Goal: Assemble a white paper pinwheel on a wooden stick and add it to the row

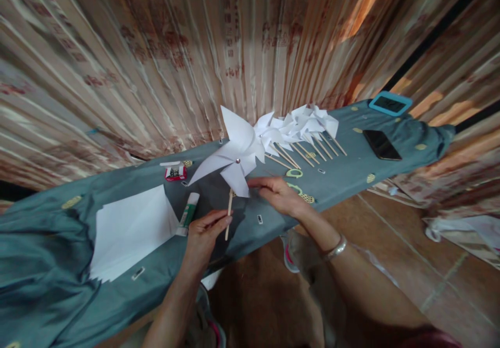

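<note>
A white paper pinwheel point(236, 152) with a shiny pin at its centre stands upright on a thin wooden stick. My left hand point(207, 228) pinches that stick below the paper blades. Close to the pinwheel's lower right blade, my right hand point(277, 194) has its index finger stretched out; the fingertip meets or nearly meets the blade's edge, and I cannot tell which. The other right fingers are curled. Behind and to the right lie several more white pinwheels point(308, 124) in a row, their sticks pointing toward me.
On the cloth-covered table point(250, 233) are a stack of white paper point(133, 228), a glue stick point(188, 214), a small red box point(175, 172), green-handled scissors point(294, 173), a dark phone point(382, 145) and a blue-framed device point(389, 103). A curtain point(175, 51) hangs behind.
</note>
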A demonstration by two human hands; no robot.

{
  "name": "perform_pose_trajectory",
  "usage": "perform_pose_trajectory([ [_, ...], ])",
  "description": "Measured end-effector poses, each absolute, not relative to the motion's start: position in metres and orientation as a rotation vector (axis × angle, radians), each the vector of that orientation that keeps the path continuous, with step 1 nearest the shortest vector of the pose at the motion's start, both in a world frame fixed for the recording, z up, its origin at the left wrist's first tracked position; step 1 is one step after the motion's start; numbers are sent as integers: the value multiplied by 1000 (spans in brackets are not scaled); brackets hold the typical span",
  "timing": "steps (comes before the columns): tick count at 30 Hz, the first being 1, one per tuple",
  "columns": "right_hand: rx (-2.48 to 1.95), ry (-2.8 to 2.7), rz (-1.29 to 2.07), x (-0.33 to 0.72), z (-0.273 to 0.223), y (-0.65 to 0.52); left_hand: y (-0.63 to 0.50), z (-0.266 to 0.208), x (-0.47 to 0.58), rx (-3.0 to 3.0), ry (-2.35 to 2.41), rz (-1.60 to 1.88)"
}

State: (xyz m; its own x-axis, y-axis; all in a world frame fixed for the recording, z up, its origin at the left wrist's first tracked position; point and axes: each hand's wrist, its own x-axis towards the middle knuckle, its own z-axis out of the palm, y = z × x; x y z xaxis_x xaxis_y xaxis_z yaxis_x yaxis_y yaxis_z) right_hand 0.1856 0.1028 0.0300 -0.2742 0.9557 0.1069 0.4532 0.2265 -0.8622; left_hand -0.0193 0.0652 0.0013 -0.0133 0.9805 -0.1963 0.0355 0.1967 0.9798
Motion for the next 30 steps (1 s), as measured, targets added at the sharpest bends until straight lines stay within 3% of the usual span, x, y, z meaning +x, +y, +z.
perform_pose_trajectory([
  [4, -1048, -1910, 1231, 185, 42, 96, 66, 2, -19, 1075, 1349, 1065],
  [8, -1134, -1745, 1251, 198, 42, 99, 65, 2, -19, 1079, 1328, 1066],
  [14, -1452, -1654, 477, 212, 31, 108, 63, 2, -18, 1078, 1285, 1015],
  [18, -1411, -1864, 264, 209, 27, 111, 59, 6, -15, 1062, 1257, 956],
  [26, -1344, -1918, 360, 206, 23, 113, 59, 5, -17, 1081, 1256, 940],
  [30, -1270, -1742, 682, 208, 28, 114, 60, 5, -18, 1051, 1271, 957],
])
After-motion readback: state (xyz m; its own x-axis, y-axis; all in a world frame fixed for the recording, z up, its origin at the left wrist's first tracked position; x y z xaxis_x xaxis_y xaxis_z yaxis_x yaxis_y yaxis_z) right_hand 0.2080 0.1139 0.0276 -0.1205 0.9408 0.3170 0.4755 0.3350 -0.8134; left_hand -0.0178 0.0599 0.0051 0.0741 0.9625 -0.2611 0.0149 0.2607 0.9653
